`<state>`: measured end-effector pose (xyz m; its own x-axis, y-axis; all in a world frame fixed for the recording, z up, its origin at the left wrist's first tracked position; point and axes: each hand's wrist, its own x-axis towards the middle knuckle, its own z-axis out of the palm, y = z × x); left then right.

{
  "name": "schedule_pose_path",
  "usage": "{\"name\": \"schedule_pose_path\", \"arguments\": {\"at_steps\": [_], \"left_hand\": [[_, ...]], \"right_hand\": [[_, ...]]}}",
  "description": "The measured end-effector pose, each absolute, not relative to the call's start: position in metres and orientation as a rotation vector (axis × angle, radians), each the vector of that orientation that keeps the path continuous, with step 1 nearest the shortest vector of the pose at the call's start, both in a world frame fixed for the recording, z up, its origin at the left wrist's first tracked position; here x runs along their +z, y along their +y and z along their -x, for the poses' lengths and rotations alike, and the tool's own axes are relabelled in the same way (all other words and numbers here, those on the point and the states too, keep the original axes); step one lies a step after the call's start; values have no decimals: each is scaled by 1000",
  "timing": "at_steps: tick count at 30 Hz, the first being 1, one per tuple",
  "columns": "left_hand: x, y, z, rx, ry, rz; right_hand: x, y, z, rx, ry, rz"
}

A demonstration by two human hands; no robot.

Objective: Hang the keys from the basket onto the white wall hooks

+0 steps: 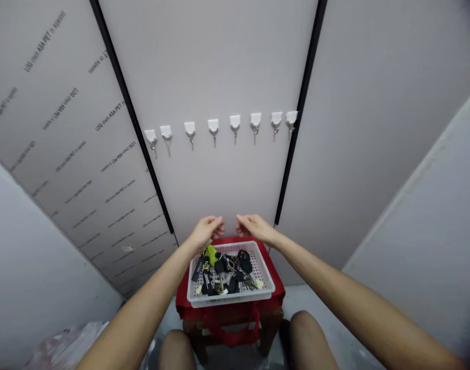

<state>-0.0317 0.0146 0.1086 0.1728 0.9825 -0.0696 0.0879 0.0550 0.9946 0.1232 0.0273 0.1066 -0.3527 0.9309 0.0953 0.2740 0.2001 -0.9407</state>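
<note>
My left hand (210, 230) is raised just above the far left side of a white plastic basket (235, 299), its fingers curled together with nothing visible in them. Level with it, a short gap away, my right hand (254, 227) hovers past the basket's far right rim, also with curled fingers and nothing showing between them. Inside the basket lies a jumble of keys (252, 281), with black car key fobs (244, 260), a yellow-green key holder (211, 254) and dark straps (198, 269). Neither hand touches the keys.
The basket rests on a red cloth bag (277, 294) over a wooden stool (269, 326) between my knees. A row of several white hooks (213, 126) is fixed to the wall panel ahead, flanked by black strips (302, 97). A plastic bag (71, 349) lies at lower left.
</note>
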Motion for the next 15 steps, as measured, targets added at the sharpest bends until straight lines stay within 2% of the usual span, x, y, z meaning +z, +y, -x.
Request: {"name": "schedule_pose_path", "arguments": {"at_steps": [3,6,15], "left_hand": [[146,16,32,1010,896,-1161],[168,15,28,988,716,-1185],[173,8,31,924,785,-1253]], "right_hand": [[140,28,-105,1486,-1454,893],[161,27,-92,1671,-1406,706],[167,23,-85,1761,-1449,677]]}}
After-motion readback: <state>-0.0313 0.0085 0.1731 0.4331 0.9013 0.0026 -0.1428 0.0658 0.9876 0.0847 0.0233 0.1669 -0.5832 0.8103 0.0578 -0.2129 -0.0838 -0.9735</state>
